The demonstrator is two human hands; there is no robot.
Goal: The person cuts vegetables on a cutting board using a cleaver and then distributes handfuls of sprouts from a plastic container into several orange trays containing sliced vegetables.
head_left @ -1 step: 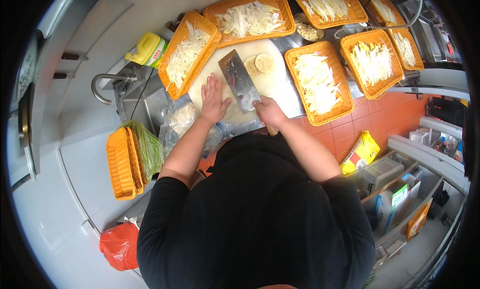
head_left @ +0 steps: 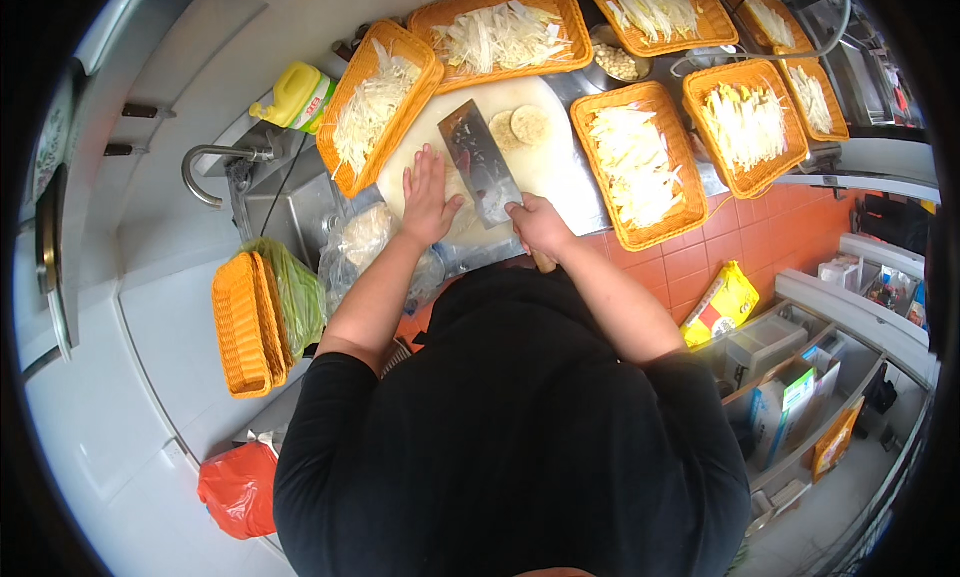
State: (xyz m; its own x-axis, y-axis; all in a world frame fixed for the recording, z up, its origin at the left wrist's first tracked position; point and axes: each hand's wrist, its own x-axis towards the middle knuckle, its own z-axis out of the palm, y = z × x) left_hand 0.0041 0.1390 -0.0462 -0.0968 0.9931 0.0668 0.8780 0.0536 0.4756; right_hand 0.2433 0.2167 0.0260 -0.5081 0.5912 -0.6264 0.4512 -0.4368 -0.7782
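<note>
My right hand [head_left: 537, 224] is wrapped round the wooden handle of a broad cleaver [head_left: 478, 162]. Its wide blade slants up and left over a round white cutting board [head_left: 555, 177]. My left hand [head_left: 428, 202] lies flat, fingers stretched out, at the board's left side, just left of the blade. Something pale and flat shows between that hand and the cleaver; the blade partly hides it. Beyond the blade, two round flatbreads [head_left: 529, 125] overlap on the board. A clear plastic bag with pale rounds [head_left: 368, 235] sits by my left wrist.
Wicker baskets of pale strips ring the board: one at left [head_left: 328, 142], one behind [head_left: 425, 19], one at right [head_left: 690, 212], several farther right. A metal bowl [head_left: 640, 69] stands between them. Left are a yellow jug [head_left: 295, 92], a sink faucet [head_left: 200, 177] and stacked baskets [head_left: 240, 327].
</note>
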